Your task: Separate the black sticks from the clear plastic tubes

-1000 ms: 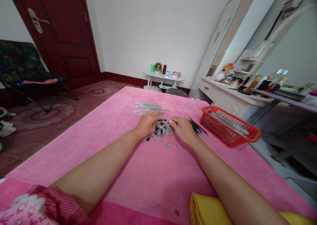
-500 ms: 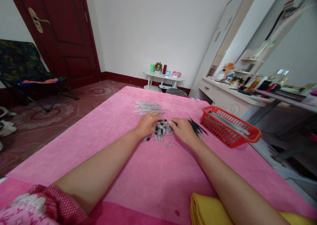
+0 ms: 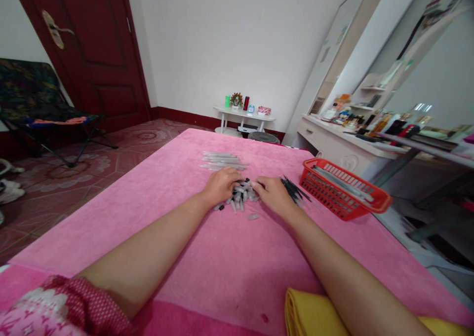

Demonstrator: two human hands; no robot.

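A loose heap of small clear and black pen caps (image 3: 242, 195) lies on the pink cloth between my two hands. My left hand (image 3: 222, 184) is at the heap's left side, its fingers curled in toward the caps. From the right, my right hand (image 3: 273, 190) reaches in with bent fingers and its thumb against the caps. Both hands look closed, but what their fingertips hold is hidden. Behind my left hand lies a row of clear pen barrels (image 3: 222, 159). Thin black pen refills (image 3: 295, 190) fan out just right of my right hand.
A red plastic basket (image 3: 344, 210) holding long grey, pen-like pieces stands at the right edge of the pink-covered table (image 3: 148, 207). A folded yellow cloth (image 3: 311, 314) lies under my right forearm. One clear cap (image 3: 253, 217) sits apart, nearer to me.
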